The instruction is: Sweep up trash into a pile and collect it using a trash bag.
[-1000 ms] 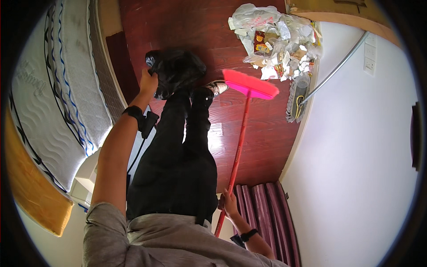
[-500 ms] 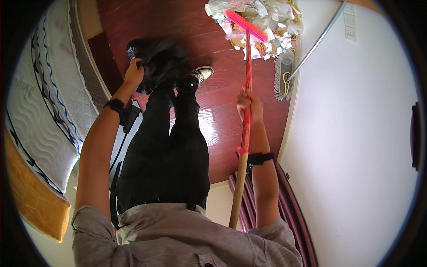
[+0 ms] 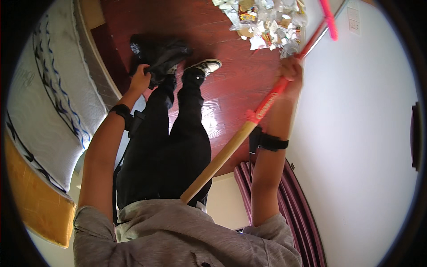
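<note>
My right hand (image 3: 291, 73) is closed around a broom (image 3: 229, 149) by the red part of its red and wooden handle. The handle slants from my waist up to the right, and the pink broom head (image 3: 329, 22) is raised against the white wall. A black plastic bag (image 3: 167, 51) hangs bunched from my left hand (image 3: 140, 79), whose fingers pinch its edge near my feet. Ahead on the floor lies a heap of litter (image 3: 267, 24), made of paper scraps, wrappers and clear plastic.
A metal pole (image 3: 342, 8) leans by the wall outlets (image 3: 353, 20), partly behind the broom. Mattresses (image 3: 49, 107) line the left side, above a yellow padded piece (image 3: 40, 213). Purple curtain (image 3: 296, 204) hangs behind on the right. The floor (image 3: 240, 89) is reddish wood.
The broom has swung right, its head lifting off the litter toward the wall. My right hand moved forward and right with it. The left hand with the bag shifted slightly right.
</note>
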`<state>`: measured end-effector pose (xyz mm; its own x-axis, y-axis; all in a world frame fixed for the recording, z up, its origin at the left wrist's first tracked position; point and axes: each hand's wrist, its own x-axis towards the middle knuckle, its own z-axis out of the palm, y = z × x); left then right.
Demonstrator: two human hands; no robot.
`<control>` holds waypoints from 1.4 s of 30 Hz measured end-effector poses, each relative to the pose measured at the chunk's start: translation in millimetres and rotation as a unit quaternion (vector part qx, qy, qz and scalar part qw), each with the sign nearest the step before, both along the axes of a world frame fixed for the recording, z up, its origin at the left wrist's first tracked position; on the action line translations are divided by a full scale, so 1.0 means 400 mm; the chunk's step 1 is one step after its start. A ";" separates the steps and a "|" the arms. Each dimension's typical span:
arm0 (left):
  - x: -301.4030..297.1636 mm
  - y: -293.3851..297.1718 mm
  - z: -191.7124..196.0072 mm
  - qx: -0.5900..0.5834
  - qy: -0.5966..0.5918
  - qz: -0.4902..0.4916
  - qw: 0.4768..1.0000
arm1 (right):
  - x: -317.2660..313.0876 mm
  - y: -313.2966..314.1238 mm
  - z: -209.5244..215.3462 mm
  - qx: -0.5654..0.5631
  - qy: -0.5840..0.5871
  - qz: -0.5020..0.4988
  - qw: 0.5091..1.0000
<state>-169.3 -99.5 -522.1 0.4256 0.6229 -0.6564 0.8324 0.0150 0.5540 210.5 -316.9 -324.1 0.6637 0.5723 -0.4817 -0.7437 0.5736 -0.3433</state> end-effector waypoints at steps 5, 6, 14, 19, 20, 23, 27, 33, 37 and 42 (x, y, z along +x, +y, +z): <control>-0.081 0.035 0.058 0.013 0.036 -0.003 0.999 | 0.050 -0.025 0.035 -0.109 -0.056 0.024 0.992; -0.090 0.037 0.046 0.028 0.042 -0.006 0.999 | 0.047 -0.067 0.025 -0.199 -0.094 0.062 0.974; -0.089 0.123 -0.006 0.040 0.061 -0.036 0.997 | -0.076 -0.298 -0.018 -0.589 -0.185 0.146 0.773; -0.028 0.116 -0.027 0.006 0.062 -0.035 0.997 | -0.161 -0.442 -0.131 -0.727 -0.333 0.158 0.579; -0.015 0.116 -0.022 -0.001 0.057 -0.028 0.998 | -0.186 -0.463 -0.149 -0.750 -0.383 0.181 0.508; 0.021 0.101 -0.005 -0.006 0.020 -0.025 0.999 | -0.327 -0.504 -0.155 -0.751 -0.411 0.217 0.469; 0.014 0.114 -0.021 0.045 -0.008 -0.010 0.999 | -0.667 -0.505 -0.078 -0.727 -0.258 0.326 0.547; 0.076 0.088 -0.055 0.236 -0.032 0.024 0.971 | -0.866 -0.595 -0.080 -0.668 -0.126 0.427 0.597; 0.074 0.104 -0.094 0.179 -0.029 0.071 0.981 | -0.790 -0.616 -0.182 -0.584 0.139 0.440 0.668; 0.093 0.101 -0.115 0.065 -0.016 0.119 0.991 | -0.689 -0.535 -0.280 -0.275 0.512 0.231 0.781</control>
<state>-132.3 -59.3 -568.2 0.2759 0.7864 -0.5527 0.7958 0.1355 0.5902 -65.2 -530.9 -436.0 -0.4452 0.1574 -0.8815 -0.8738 0.1387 0.4661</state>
